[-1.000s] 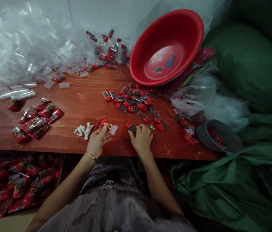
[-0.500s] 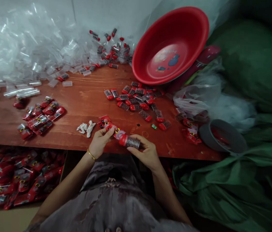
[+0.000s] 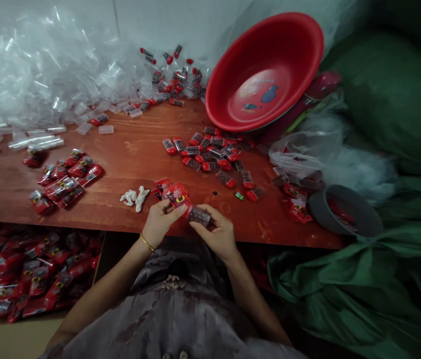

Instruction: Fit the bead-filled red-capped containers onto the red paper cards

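Between the fingers of my left hand [image 3: 161, 223] is a red printed packet [image 3: 177, 193]. My right hand [image 3: 219, 230] grips a clear container [image 3: 200, 215] of dark contents, its near end at the packet's mouth. The container's red cap seems to be inside the packet or behind my left thumb. More flat red packets [image 3: 161, 184] lie on the table just beyond my left fingers. To the left of them are crumpled white finger covers [image 3: 135, 198]. Several red-capped containers [image 3: 213, 149] lie loose beyond my right hand.
Filled red packets [image 3: 63, 187] lie on the table [image 3: 135, 134] at left, and a box [image 3: 16, 326] below holds many more. Empty clear tubes [image 3: 46, 89] are heaped at the back left. A red basin [image 3: 266, 75] leans at the back. A grey bowl [image 3: 318, 214] stands at right beside green cloth [image 3: 345, 269].
My right hand has moved left with the container, and its red end has gone into or behind the packet. My left hand has shifted slightly right and holds the packet around that end.
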### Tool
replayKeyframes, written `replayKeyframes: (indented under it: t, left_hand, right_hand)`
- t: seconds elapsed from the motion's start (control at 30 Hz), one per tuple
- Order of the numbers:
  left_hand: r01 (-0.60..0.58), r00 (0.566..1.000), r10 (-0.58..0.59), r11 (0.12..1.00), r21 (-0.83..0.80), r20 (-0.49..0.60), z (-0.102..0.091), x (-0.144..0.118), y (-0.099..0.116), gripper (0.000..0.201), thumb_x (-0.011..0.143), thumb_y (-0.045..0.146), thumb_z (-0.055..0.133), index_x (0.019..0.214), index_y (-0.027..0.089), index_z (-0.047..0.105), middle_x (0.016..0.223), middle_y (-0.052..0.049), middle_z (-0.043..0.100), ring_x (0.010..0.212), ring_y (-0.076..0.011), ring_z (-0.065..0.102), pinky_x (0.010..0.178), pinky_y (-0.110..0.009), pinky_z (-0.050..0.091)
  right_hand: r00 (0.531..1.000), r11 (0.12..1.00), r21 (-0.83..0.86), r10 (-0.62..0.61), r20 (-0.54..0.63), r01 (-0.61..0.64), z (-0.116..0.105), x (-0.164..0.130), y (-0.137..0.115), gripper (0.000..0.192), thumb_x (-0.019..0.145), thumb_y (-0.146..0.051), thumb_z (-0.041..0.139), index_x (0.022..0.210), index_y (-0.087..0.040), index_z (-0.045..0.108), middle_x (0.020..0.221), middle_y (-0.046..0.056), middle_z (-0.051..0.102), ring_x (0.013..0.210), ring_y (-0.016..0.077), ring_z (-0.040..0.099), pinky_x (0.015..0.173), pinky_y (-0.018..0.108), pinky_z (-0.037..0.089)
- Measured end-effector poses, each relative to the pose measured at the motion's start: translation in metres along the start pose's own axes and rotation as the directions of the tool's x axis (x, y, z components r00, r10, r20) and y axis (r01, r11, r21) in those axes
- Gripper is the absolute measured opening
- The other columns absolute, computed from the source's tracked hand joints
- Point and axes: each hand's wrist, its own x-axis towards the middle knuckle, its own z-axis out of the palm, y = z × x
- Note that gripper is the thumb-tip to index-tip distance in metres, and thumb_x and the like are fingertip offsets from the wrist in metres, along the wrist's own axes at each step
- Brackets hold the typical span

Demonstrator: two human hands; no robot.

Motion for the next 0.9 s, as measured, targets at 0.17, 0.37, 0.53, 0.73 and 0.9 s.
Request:
replayKeyframes:
  t: [0.17,0.37,0.53,0.73,0.9]
  left_hand:
    - [0.008,0.989,-0.027,0.992,-0.124,-0.147,0.007,-0.002,-0.017,0.035,0.050,0.034,0.084,0.076,0.014,0.071,0.071,-0.001,0.070,0.065,-0.0105,0.061,0.069,-0.023,0.049]
    - [-0.052,0.977,0.016,0.985,-0.166,-0.211,0.016,-0.006,-0.019,0.034,0.052,0.038,0.082,0.071,0.014,0.068,0.066,0.001,0.067,0.059,-0.0078,0.058,0.066,-0.021,0.047]
    - [0.019,0.982,-0.049,0.986,-0.166,-0.181,0.016,0.001,-0.009,0.037,0.051,0.044,0.081,0.058,0.013,0.063,0.049,0.005,0.055,0.047,-0.0055,0.049,0.054,-0.019,0.044]
    - [0.016,0.993,-0.034,0.987,-0.161,-0.109,0.016,0.002,-0.010,0.035,0.052,0.038,0.082,0.075,0.014,0.071,0.074,-0.002,0.070,0.067,-0.0111,0.061,0.071,-0.024,0.049]
    - [0.070,0.995,-0.084,0.972,-0.225,-0.054,0.016,0.002,-0.002,0.034,0.049,0.038,0.084,0.070,0.015,0.071,0.067,-0.001,0.069,0.063,-0.0109,0.060,0.068,-0.024,0.049]
  right_hand:
    - [0.993,0.989,-0.143,-0.042,-0.112,0.026,0.018,0.002,-0.002,0.028,0.076,-0.031,0.064,0.101,-0.021,0.060,0.089,0.003,0.069,0.077,0.0171,0.065,0.073,0.029,0.052]
    - [0.983,0.989,-0.141,-0.058,-0.176,0.033,0.026,0.005,-0.007,0.024,0.079,-0.032,0.061,0.101,-0.022,0.059,0.089,0.002,0.068,0.078,0.0167,0.064,0.073,0.028,0.052]
    - [0.985,0.991,-0.127,-0.069,-0.157,0.049,0.024,0.005,-0.011,0.025,0.078,-0.031,0.063,0.101,-0.022,0.059,0.090,0.002,0.069,0.079,0.0165,0.064,0.075,0.027,0.051]
    - [0.985,0.995,-0.103,-0.021,-0.171,0.004,0.030,0.007,-0.014,0.021,0.079,-0.031,0.061,0.098,-0.024,0.059,0.088,0.002,0.068,0.078,0.0170,0.064,0.074,0.028,0.051]
    - [0.985,0.999,-0.040,-0.026,-0.168,0.019,0.033,0.005,-0.018,0.023,0.079,-0.030,0.062,0.100,-0.023,0.059,0.091,0.002,0.068,0.080,0.0166,0.064,0.076,0.028,0.051]
